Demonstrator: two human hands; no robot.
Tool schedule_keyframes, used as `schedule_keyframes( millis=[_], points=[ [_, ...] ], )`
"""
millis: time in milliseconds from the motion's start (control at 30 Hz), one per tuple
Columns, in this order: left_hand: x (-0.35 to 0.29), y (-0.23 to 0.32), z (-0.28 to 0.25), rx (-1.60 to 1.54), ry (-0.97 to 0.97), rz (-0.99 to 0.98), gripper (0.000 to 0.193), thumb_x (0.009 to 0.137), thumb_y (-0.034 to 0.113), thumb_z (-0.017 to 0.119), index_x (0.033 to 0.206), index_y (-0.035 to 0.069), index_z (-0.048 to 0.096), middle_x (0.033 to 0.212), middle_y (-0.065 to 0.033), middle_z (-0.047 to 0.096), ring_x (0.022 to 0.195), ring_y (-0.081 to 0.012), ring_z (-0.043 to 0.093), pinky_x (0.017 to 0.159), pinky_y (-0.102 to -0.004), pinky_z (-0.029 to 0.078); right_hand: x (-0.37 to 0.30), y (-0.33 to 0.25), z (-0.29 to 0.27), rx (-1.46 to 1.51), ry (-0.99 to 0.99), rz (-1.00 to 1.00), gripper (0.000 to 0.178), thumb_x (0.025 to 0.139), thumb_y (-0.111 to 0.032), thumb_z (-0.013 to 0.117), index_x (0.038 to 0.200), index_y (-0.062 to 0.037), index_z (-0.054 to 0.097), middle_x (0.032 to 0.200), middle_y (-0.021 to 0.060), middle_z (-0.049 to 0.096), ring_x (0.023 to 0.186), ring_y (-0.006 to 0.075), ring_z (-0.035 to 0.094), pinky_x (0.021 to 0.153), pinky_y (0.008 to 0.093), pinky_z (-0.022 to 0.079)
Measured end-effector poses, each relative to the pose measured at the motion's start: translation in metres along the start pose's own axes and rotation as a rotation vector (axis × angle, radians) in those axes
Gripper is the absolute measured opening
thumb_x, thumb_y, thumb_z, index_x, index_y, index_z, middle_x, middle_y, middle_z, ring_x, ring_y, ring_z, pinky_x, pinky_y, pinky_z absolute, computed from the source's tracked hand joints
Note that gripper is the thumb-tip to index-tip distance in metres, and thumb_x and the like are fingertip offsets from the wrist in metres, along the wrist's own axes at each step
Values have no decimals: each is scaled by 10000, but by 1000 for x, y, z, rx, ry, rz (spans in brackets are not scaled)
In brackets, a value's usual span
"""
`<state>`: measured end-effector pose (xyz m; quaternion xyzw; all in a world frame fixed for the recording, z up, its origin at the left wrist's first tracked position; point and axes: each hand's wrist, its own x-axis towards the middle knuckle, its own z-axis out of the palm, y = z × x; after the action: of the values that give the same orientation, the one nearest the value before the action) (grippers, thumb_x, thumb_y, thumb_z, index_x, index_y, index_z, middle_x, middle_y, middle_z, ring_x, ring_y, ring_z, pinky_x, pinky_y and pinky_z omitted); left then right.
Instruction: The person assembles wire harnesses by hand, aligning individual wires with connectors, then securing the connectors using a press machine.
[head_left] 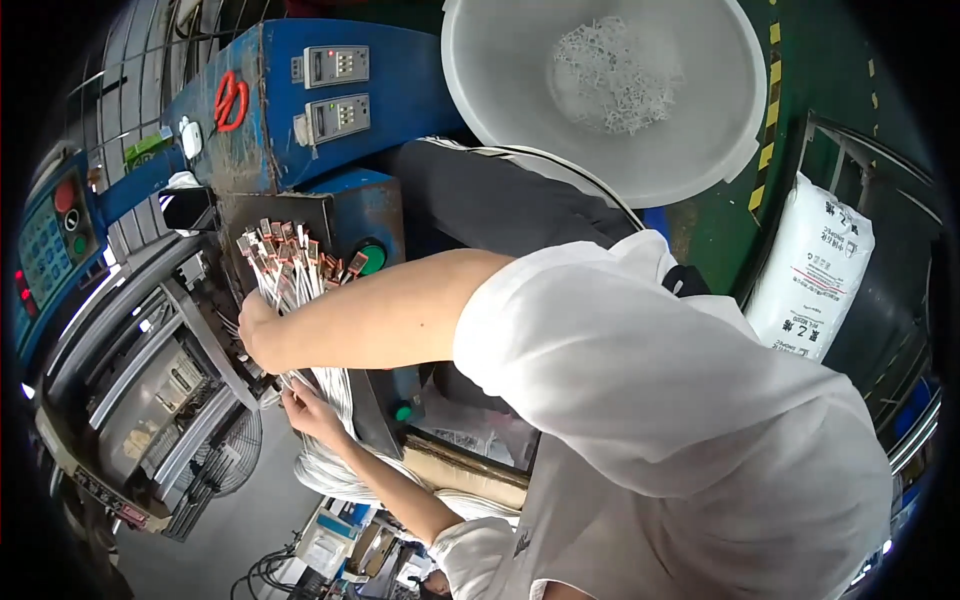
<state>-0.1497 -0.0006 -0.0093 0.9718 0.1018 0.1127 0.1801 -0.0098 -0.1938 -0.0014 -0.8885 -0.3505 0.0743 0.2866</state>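
A thick bundle of white cables [345, 395] with small copper-coloured and silver connector ends [290, 250] lies over the dark edge of a blue machine. My right arm reaches across the bundle. My right hand [262, 335] is bent at the far side of the cables, beside a metal frame, with its fingers hidden. Just below it, my left hand [315, 415] has its fingers curled together at a thin white cable by the bundle's edge. The fingertips are small and partly hidden.
Red scissors [231, 101] hang on the blue machine [410, 75], near two counters. Green buttons [372, 259] sit beside the cables. A control panel [50, 250] stands far left. A large white tub [735, 120] holds small white pieces. A white sack [812, 270] lies at right.
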Motion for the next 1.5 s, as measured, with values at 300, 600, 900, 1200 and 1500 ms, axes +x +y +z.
schedule_keyframes(
  millis=[300,600,900,1200,1500],
  points=[
    [-2,-13,17,-461,564,184,292,1033,233,547,922,-35,579,715,18,481,583,-51,342,498,-261,316,24,-41,7,123,-144,-358,328,855,-282,629,1164,-228,727,1169,28,707,1051,224,661,781,458,521],
    [-10,-7,13,-301,88,108,235,1063,214,470,969,21,567,657,34,436,538,-29,317,461,-205,226,67,9,-57,-763,-722,-427,213,824,-190,680,974,-50,738,901,85,736,834,262,673,663,445,516],
    [17,-30,-41,-1290,-467,-338,301,1022,236,557,1159,-28,607,640,32,461,503,-24,353,457,-182,268,34,80,-91,284,-676,-215,331,961,-312,592,1001,11,651,752,51,672,640,137,628,590,311,493],
    [83,123,41,-1603,-571,-215,280,1024,228,555,1147,-21,592,783,-1,535,583,-67,419,521,-219,339,56,62,-95,670,-539,-250,535,966,-489,573,1160,5,641,1019,106,681,932,166,645,764,284,518],
    [48,38,25,-1475,-436,-422,236,1033,197,536,1164,9,593,888,-41,595,646,-89,542,550,-228,458,90,63,-17,-470,182,-506,469,950,-336,602,1272,2,554,1178,237,595,1115,375,565,967,409,442]
  ],
)
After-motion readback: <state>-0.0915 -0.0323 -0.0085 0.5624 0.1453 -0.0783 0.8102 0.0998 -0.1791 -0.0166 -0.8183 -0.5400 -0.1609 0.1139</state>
